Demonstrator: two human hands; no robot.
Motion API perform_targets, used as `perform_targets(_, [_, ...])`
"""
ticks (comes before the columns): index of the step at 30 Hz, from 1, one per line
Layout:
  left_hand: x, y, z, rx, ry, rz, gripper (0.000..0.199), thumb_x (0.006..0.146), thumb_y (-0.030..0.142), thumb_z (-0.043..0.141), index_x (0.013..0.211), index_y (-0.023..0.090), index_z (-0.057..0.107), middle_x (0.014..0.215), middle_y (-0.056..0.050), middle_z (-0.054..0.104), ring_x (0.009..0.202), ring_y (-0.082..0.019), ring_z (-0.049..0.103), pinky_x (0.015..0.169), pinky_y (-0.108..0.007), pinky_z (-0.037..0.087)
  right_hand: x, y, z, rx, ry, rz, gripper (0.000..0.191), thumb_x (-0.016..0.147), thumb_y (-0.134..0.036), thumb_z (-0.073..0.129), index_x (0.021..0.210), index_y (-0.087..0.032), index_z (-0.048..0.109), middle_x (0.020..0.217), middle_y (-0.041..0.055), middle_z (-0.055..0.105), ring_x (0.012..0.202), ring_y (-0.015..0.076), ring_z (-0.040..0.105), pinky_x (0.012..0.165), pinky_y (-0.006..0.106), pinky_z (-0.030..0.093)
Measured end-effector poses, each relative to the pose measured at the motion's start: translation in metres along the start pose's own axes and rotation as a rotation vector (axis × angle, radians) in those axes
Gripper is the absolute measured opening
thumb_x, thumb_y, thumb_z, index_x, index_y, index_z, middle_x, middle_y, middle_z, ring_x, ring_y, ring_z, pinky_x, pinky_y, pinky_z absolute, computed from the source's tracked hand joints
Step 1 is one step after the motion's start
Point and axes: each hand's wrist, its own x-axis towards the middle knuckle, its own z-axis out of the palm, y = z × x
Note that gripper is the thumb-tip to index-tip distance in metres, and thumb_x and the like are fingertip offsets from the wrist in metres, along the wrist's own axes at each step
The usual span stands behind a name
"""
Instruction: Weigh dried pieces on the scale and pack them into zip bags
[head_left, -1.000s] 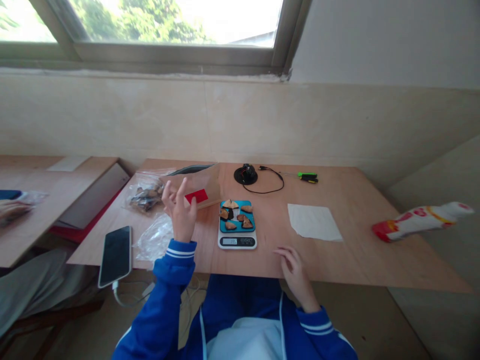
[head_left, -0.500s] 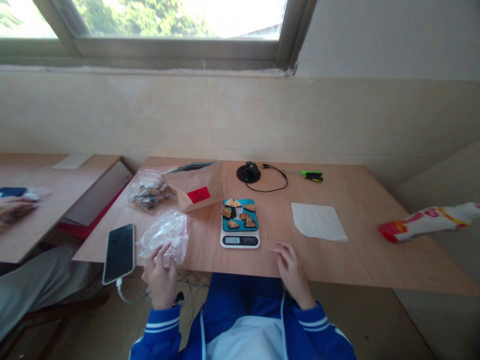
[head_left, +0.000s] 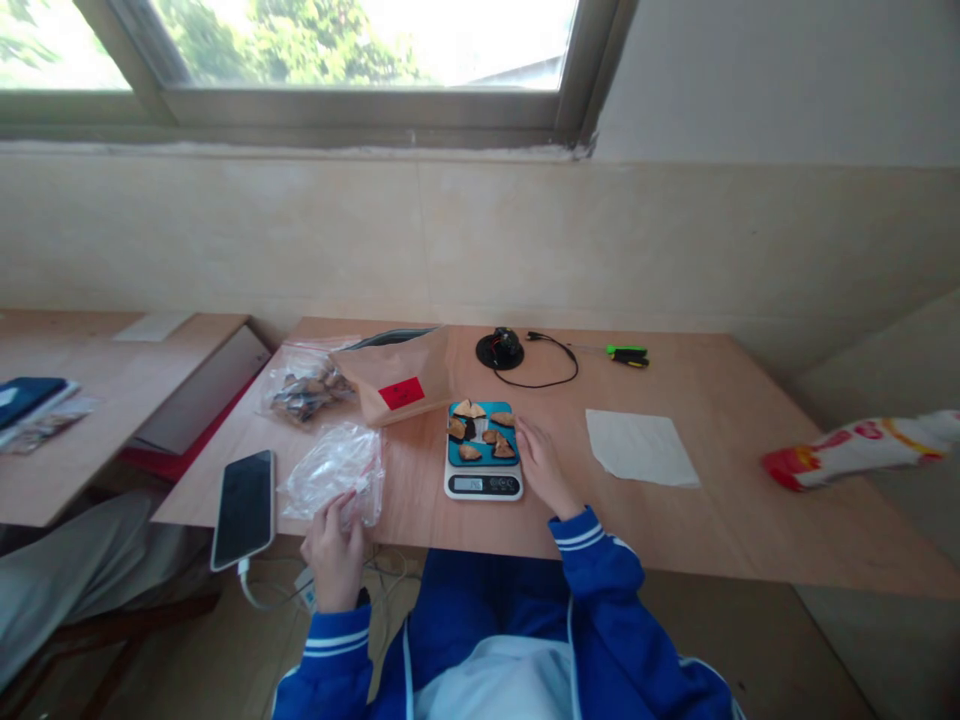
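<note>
My right hand (head_left: 541, 462) is at the right edge of a kitchen scale (head_left: 484, 485), its fingertips at a dried mushroom slice (head_left: 502, 419) on the upper right of the blue pan. The fingers are loosely extended and do not visibly grip the slice. Several more dried mushroom pieces (head_left: 471, 453) lie on the pan, and the small display is lit. My left hand (head_left: 334, 545) rests at the table's front edge, with loosely bent fingers over the near edge of a clear plastic bag (head_left: 330, 470). No firm hold on the bag shows.
Behind lie a filled clear bag of dried mushrooms (head_left: 307, 385) and a brown pouch (head_left: 401, 370) with a red label. A phone (head_left: 244, 510) overhangs the front left edge. A cabled black device (head_left: 500, 348), screwdrivers (head_left: 628, 355), paper (head_left: 641, 447) and a bottle-shaped pack (head_left: 847, 450) lie rightward.
My right hand has moved up and left from the bare tabletop to the scale's right side. My left hand stays by the clear bag, its fingers lower. The co-worker's hand at far left has gone from view.
</note>
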Motion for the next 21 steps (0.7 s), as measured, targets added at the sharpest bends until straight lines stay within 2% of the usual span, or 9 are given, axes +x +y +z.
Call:
perform_targets(4, [-0.001, -0.001, 0.001, 0.013, -0.029, 0.007, 0.028, 0.088, 0.025, 0.045, 0.109, 0.018, 0.062, 0.108, -0.010, 0.065, 0.098, -0.028, 0.062, 0.084, -0.039, 0.043, -0.005, -0.003, 0.003, 0.014, -0.014, -0.029, 0.050, 0.097, -0.047, 0.031, 0.129, -0.018, 0.056, 0.133, 0.0139, 0.057, 0.125, 0.0265, 0.050, 0.109, 0.051, 0.037])
perform_targets(9, [-0.003, 0.002, 0.004, 0.002, -0.059, -0.011, 0.027, 0.087, 0.024, 0.046, 0.109, 0.020, 0.062, 0.108, -0.009, 0.065, 0.099, -0.027, 0.061, 0.087, -0.041, 0.042, -0.013, 0.002, -0.008, 0.010, 0.066, 0.016, 0.048, 0.096, -0.047, 0.032, 0.125, -0.018, 0.058, 0.127, 0.0153, 0.060, 0.121, 0.0272, 0.053, 0.106, 0.052, 0.039])
perform_targets(13, [-0.006, 0.008, 0.005, -0.042, -0.083, -0.019, 0.027, 0.087, 0.022, 0.047, 0.108, 0.021, 0.063, 0.110, -0.009, 0.064, 0.103, -0.028, 0.059, 0.089, -0.044, 0.041, -0.030, 0.008, -0.018, 0.009, 0.093, 0.042, 0.041, 0.095, -0.043, 0.036, 0.118, -0.020, 0.060, 0.119, 0.0135, 0.062, 0.116, 0.0262, 0.054, 0.103, 0.051, 0.040])
perform_targets(15, [-0.001, 0.016, 0.003, -0.103, -0.048, 0.011, 0.025, 0.087, 0.022, 0.047, 0.106, 0.020, 0.063, 0.110, -0.009, 0.063, 0.103, -0.028, 0.059, 0.090, -0.045, 0.042, -0.042, 0.008, -0.020, 0.015, 0.086, 0.055, 0.038, 0.094, -0.041, 0.038, 0.115, -0.020, 0.061, 0.116, 0.0127, 0.063, 0.113, 0.0259, 0.055, 0.102, 0.051, 0.041])
perform_targets(18, [0.022, 0.040, -0.007, -0.267, 0.066, 0.130, 0.026, 0.089, 0.022, 0.045, 0.108, 0.016, 0.062, 0.109, -0.011, 0.060, 0.105, -0.025, 0.057, 0.093, -0.042, 0.044, -0.056, 0.006, -0.022, 0.034, 0.078, 0.068, 0.034, 0.094, -0.039, 0.040, 0.111, -0.020, 0.063, 0.112, 0.0121, 0.063, 0.109, 0.0257, 0.056, 0.100, 0.051, 0.042])
perform_targets(21, [0.066, 0.072, -0.021, -0.387, 0.167, 0.237, 0.033, 0.090, 0.024, 0.046, 0.120, 0.017, 0.057, 0.118, -0.012, 0.056, 0.099, -0.020, 0.059, 0.091, -0.037, 0.048, -0.058, -0.003, -0.027, 0.077, 0.077, 0.065, 0.030, 0.094, -0.037, 0.041, 0.108, -0.022, 0.064, 0.110, 0.0109, 0.063, 0.108, 0.0253, 0.056, 0.098, 0.049, 0.044])
